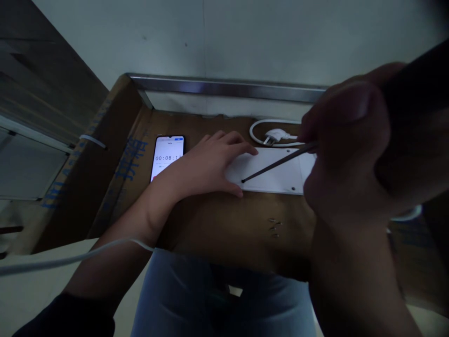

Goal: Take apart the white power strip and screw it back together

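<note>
Right hand (336, 154): grip closed on screwdriver (277, 163), tip in corner hole of strip (277, 180) on surface (217, 224). Left hand (206, 164) flat, pressing strip. Three screws (274, 227) loose nearby; seemingly part done.

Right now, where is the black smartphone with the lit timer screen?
In the head view, the black smartphone lies on the brown cardboard sheet, left of centre, just beside the left hand.

Bare left hand (210, 164), dark upper sleeve (66, 320), pale blue jeans (182, 299).
</note>
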Tool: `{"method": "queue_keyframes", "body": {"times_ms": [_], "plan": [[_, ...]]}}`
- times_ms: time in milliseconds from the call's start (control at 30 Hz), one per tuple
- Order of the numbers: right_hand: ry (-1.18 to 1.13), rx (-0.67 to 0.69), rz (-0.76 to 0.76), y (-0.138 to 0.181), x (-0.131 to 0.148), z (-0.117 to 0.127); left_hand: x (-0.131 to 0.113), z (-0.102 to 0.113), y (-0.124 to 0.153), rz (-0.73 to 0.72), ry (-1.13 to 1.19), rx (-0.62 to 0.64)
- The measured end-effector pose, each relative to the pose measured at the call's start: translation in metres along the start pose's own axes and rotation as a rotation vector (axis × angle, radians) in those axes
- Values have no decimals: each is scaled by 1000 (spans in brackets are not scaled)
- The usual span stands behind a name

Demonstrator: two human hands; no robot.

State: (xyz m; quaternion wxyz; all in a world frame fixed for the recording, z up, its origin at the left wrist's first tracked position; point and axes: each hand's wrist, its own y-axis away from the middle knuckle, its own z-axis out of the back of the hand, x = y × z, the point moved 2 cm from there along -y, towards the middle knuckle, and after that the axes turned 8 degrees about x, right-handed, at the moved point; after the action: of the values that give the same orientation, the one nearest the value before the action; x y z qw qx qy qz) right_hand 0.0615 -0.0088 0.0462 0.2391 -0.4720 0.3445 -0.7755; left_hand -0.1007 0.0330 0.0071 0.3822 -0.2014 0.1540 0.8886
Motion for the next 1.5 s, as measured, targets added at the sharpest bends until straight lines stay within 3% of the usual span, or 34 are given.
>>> {"method": "queue_keyframes", "body": {"times_ms": [200, 367, 767, 1000, 1300, 1400, 1500], "plan": [[-47, -47, -102, 1, -1, 2, 0, 0, 0, -9, 8, -6], [-1, -18, -16, 0, -1, 2, -1, 0, 0, 1, 29, -8], [-67, 30, -67, -3, 3, 4, 0, 1, 1, -57, 88, -25], [-78, 251, -129, -6, 7, 9, -9, 18, 8, -343, 317, -214], [-328, 379, -141, -7, 5, 7, -14, 18, 9, -249, 308, -259], [-280, 348, -146, -8, 5, 5, -15, 19, 8, -268, 322, -295], [-275, 223, -72, -11, 7, 4, -14, 19, 8, -231, 327, -305]]}}
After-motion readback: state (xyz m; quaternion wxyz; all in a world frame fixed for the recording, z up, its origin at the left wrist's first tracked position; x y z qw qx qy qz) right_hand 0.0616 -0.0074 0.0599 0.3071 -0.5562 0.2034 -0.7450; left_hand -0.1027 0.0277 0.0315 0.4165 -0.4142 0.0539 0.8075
